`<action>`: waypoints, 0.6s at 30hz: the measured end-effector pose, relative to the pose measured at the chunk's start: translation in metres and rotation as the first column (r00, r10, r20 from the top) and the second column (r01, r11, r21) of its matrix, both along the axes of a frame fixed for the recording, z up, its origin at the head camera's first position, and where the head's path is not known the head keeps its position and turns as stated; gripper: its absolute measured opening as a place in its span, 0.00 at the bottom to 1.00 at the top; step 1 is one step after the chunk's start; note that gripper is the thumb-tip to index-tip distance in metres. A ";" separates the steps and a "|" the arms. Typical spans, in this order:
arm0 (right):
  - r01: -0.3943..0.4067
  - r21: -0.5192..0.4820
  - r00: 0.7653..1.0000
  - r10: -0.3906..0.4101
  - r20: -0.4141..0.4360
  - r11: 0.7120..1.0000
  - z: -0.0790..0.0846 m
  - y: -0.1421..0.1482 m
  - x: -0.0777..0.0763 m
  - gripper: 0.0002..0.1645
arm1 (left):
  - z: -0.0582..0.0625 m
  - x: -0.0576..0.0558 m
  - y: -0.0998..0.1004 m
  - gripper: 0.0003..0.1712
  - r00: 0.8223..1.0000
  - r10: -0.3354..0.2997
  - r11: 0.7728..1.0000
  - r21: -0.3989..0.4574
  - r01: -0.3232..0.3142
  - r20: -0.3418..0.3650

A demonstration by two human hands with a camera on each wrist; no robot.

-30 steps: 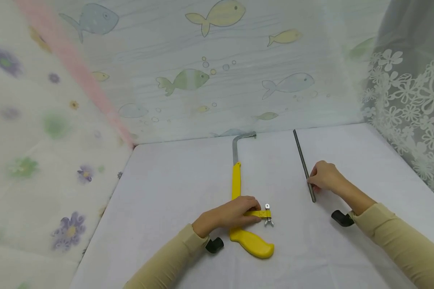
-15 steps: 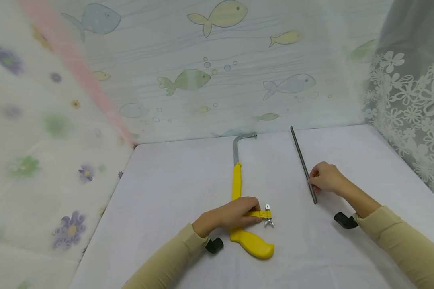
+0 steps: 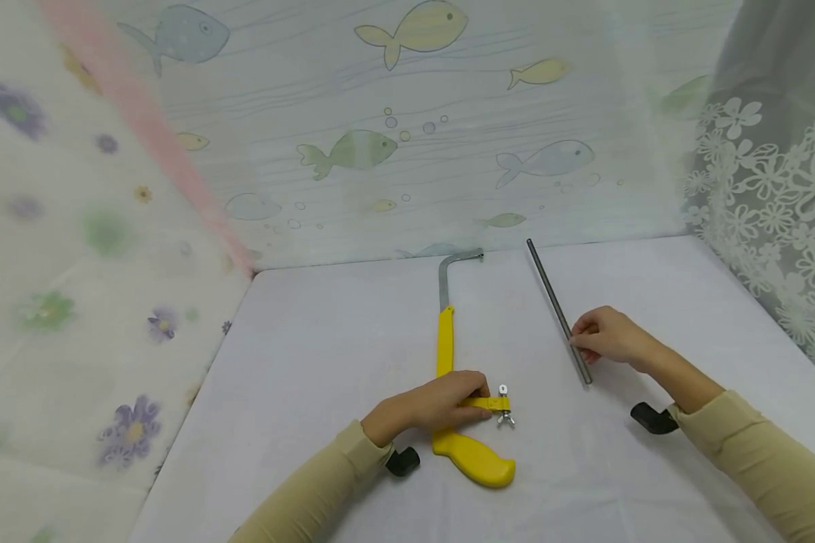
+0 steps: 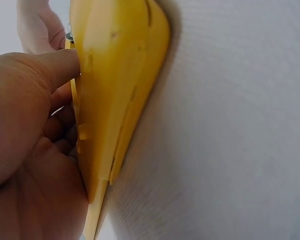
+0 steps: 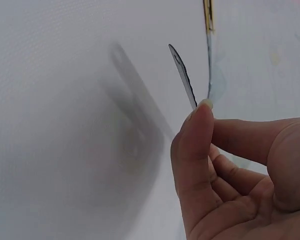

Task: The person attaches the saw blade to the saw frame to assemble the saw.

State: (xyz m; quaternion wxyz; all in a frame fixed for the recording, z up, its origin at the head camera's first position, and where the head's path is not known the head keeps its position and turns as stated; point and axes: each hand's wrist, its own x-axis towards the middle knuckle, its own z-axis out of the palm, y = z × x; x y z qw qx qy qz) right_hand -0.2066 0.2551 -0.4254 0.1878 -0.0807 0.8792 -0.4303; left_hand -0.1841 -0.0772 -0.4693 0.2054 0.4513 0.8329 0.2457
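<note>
A hacksaw frame [image 3: 445, 339] with yellow grip and grey hooked far end lies on the white cloth. My left hand [image 3: 435, 400] holds its yellow crosspiece near the grip, thumb on the near side. A wing nut [image 3: 505, 418] sits at the tip of that crosspiece. To the right, my right hand [image 3: 611, 335] pinches a thin grey hacksaw blade [image 3: 550, 290] between thumb and fingertips. In the right wrist view the blade [image 5: 184, 75] shows a hole near its end and stands off the cloth, casting a shadow. Yellow plastic of the frame [image 4: 115, 75] fills the left wrist view.
White cloth covers the table [image 3: 326, 324]. A fish-print curtain [image 3: 448, 173] hangs along the back edge, a flowered sheet [image 3: 109, 302] at the left and a grey lace curtain [image 3: 774, 166] at the right.
The blade's far end has swung left toward the frame, while its near end stays almost in place. My left hand and the frame have not moved.
</note>
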 end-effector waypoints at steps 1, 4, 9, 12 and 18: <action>-0.008 -0.010 1.000 0.008 0.005 1.000 -0.001 0.000 0.000 0.12 | 0.000 0.000 0.000 0.09 1.000 -0.002 1.000 0.001 0.002 -0.004; -0.021 -0.036 1.000 0.021 0.009 0.999 -0.003 -0.001 0.001 0.11 | 0.000 0.000 0.000 0.09 1.000 -0.004 1.000 0.005 0.004 -0.008; -0.029 -0.071 0.999 0.031 0.023 0.997 -0.005 -0.003 0.000 0.11 | -0.001 -0.001 -0.001 0.09 1.000 -0.002 1.000 0.008 0.002 -0.007; -0.026 -0.098 0.998 0.030 0.047 0.995 -0.004 -0.005 0.000 0.12 | 0.000 0.000 0.000 0.08 1.000 0.000 1.000 0.011 0.000 -0.006; -0.026 -0.155 0.995 0.040 0.091 0.988 -0.001 -0.009 0.001 0.12 | 0.000 0.001 0.000 0.08 1.000 0.003 1.000 0.017 -0.003 0.000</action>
